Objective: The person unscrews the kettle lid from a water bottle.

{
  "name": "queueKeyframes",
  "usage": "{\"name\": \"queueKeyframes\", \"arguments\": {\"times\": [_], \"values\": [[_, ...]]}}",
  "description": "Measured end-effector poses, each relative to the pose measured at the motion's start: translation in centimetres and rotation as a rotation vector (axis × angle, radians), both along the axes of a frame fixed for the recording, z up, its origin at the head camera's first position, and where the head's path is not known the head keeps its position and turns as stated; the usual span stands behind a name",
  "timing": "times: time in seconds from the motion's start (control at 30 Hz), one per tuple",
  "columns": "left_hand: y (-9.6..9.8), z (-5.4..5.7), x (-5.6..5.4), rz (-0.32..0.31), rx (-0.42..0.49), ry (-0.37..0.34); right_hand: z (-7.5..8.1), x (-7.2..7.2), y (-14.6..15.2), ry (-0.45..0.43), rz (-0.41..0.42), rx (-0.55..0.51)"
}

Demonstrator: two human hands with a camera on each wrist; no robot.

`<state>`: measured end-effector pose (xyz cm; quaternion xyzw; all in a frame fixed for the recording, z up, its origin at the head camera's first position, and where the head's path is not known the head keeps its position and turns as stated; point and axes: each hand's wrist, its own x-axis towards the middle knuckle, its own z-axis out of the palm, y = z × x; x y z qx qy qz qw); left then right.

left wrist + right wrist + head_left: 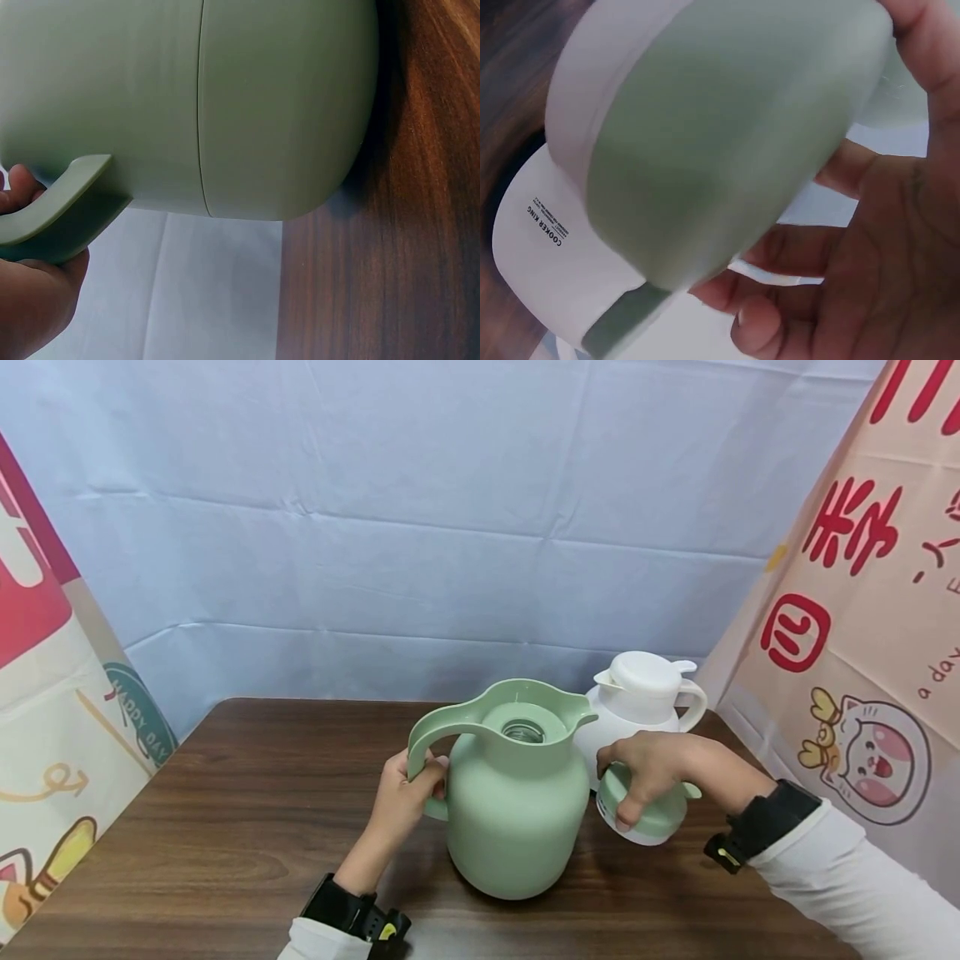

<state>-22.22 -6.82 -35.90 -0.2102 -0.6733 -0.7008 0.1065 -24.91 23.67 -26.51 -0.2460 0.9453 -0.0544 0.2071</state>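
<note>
A light green thermos jug (517, 818) stands upright on the table, its top uncovered so that the round mouth (522, 732) with a threaded neck shows. My left hand (401, 793) grips the jug's handle (56, 206), fingers wrapped around it. To the right of the jug, my right hand (651, 770) holds a green lid (663, 814) with a white lower rim and a small tab, tilted, from above. In the right wrist view the lid (720, 142) fills much of the picture, with fingers spread along its side.
A smaller white jug (637, 689) with a handle stands behind the lid, near the back right of the table. The wooden table (247, 827) extends to a pale blue cloth (420, 527) behind. Printed cloths hang at left (45, 735) and right (847, 693).
</note>
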Motion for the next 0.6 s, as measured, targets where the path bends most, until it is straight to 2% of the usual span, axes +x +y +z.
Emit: {"name": "queueKeyframes", "arguments": {"times": [0.1, 0.2, 0.43, 0.6], "values": [[-0.1, 0.0, 0.0, 0.004, -0.006, -0.001, 0.1, 0.0, 0.1, -0.041, -0.005, -0.043], [0.0, 0.0, 0.1, 0.003, -0.013, -0.001, 0.1, 0.3, 0.6, -0.119, -0.062, -0.118], [-0.1, -0.1, 0.1, -0.001, -0.008, 0.039, -1.2, 1.2, 1.5, -0.281, -0.324, -0.400], [-0.1, -0.2, 0.0, -0.012, -0.004, 0.050, -2.2, 1.9, 2.6, -0.333, -0.374, -0.573]]}}
